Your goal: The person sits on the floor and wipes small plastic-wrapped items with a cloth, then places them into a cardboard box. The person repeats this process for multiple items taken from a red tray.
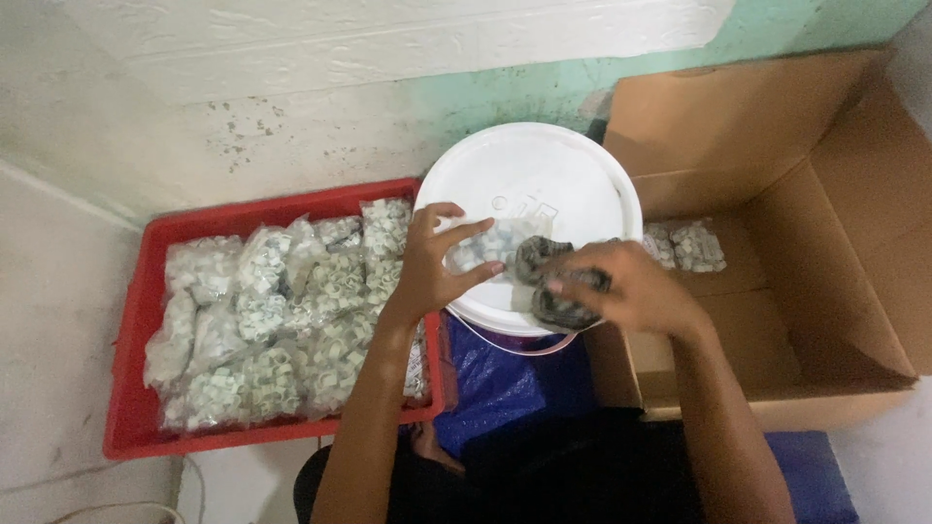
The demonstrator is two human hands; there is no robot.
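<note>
Head view: clear packet (485, 245) held between both hands (432, 272) over white lid (544, 165).

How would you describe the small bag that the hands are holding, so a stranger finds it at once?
Find the round white bucket lid between the red crate and the cardboard box. The bag lies on that lid, pinched by the left hand. Unlike the bags heaped in the crate, it lies alone.
</note>
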